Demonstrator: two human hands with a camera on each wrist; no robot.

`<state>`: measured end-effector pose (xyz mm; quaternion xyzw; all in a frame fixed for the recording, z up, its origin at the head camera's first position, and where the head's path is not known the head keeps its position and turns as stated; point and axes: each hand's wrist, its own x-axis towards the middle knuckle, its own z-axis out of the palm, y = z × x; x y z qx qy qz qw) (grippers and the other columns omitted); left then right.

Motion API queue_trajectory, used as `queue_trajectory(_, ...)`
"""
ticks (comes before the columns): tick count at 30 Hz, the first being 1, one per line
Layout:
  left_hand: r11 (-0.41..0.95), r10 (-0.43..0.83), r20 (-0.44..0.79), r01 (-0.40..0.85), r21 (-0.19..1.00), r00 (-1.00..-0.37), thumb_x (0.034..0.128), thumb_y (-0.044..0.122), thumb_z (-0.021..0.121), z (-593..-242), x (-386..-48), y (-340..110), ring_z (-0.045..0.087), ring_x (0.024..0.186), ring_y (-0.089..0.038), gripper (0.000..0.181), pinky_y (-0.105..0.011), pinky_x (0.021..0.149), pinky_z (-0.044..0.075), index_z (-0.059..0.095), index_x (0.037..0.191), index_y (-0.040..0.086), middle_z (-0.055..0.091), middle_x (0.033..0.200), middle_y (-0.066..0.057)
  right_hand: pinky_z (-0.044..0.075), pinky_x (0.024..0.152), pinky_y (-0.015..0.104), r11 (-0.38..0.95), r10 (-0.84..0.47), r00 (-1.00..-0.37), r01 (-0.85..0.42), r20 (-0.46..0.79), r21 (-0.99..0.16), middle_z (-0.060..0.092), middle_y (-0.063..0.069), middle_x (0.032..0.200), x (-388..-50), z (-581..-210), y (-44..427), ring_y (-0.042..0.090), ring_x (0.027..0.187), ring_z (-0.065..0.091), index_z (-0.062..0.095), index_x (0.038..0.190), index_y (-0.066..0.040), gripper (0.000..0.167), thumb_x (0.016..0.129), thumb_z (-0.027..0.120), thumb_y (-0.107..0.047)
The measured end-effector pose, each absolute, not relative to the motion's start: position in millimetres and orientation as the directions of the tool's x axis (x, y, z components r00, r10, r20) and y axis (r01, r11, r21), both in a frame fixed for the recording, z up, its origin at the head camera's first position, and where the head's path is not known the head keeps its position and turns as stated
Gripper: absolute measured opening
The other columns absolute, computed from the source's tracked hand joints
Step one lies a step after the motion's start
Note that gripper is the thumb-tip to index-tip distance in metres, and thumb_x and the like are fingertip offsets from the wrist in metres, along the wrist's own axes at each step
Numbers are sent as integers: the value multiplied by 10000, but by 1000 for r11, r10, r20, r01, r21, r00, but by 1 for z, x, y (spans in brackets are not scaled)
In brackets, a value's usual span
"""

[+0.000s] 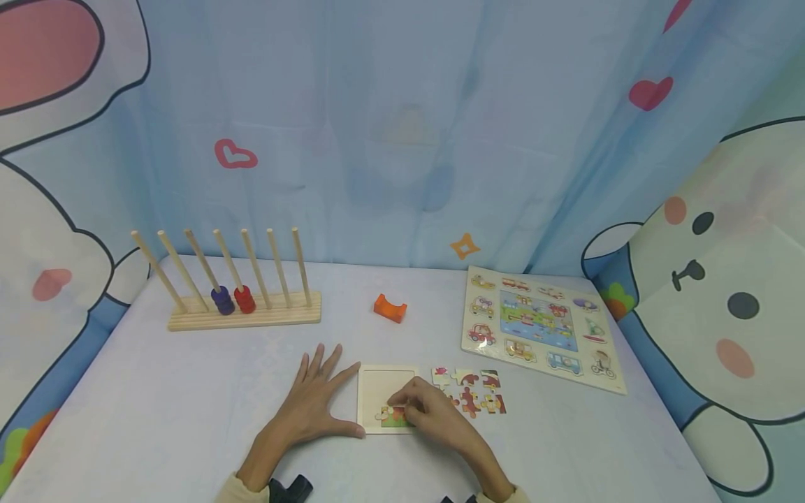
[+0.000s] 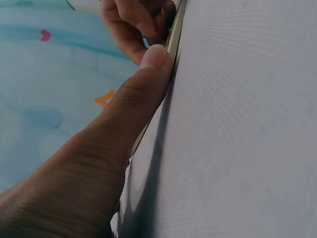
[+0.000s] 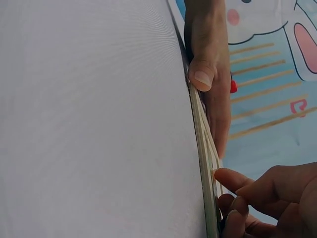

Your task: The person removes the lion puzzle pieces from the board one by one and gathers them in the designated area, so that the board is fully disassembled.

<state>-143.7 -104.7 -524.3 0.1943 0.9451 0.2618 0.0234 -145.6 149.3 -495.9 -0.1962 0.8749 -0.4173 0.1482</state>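
Note:
A square wooden puzzle tray [image 1: 386, 381] lies on the table with jigsaw pieces [image 1: 393, 419] in its lower part. My left hand [image 1: 317, 398] rests at the tray's left side, fingers spread and straight, thumb touching the lower left corner. In the left wrist view, the left thumb [image 2: 133, 91] lies along the tray's edge. My right hand [image 1: 430, 409] is over the lower right of the tray with bent fingers, pinching a jigsaw piece low in the frame. That piece is mostly hidden by the fingers. Beside the tray on the right lie several loose jigsaw pieces [image 1: 470, 402].
A wooden peg stand [image 1: 245, 318] with blue beads [image 1: 222, 300] and red beads [image 1: 244, 300] stands at the back left. An orange curved block [image 1: 390, 308] lies behind the tray. A vehicle picture board [image 1: 541, 328] lies at the right, and a blue curtain [image 1: 377, 140] hangs behind.

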Motion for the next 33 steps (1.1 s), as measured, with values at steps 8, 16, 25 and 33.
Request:
queue_trajectory(8,793,374,58,352,497,-926,550,795,699,-525,-143,-104,-25,1464,-379,1099,-564,1174,-48,413,1464,257,170,1593,-124,433,704,205,566,-485,-870,-236,-88,-790,607,-50,938,-146,-497,150,98,831,510,741,944,-143,257,878,542,6)
queue_trajectory(16,794,371,62,351,496,-927,544,802,696,-525,-143,-104,-19,1465,-378,1103,-561,1175,-48,418,1461,256,174,1592,-122,421,713,202,557,-494,-865,-237,-89,-796,615,-54,957,-143,-494,149,101,857,506,749,961,-150,274,893,530,1)
queue_trajectory(25,795,370,63,351,494,-927,545,797,701,-524,-144,-104,-14,1465,-376,1099,-560,1176,-44,424,1458,251,180,1591,-120,415,694,202,528,-492,-863,-194,-112,-826,610,-26,986,-142,-492,150,108,850,500,728,984,-151,235,911,540,-29)
queue_trajectory(33,796,372,61,352,492,-926,544,806,693,-524,-144,-103,-19,1465,-374,1103,-558,1176,-51,421,1460,254,176,1593,-117,420,671,210,504,-484,-866,-159,-125,-849,585,25,992,-141,-491,149,112,814,479,675,1015,-100,191,903,546,-14)
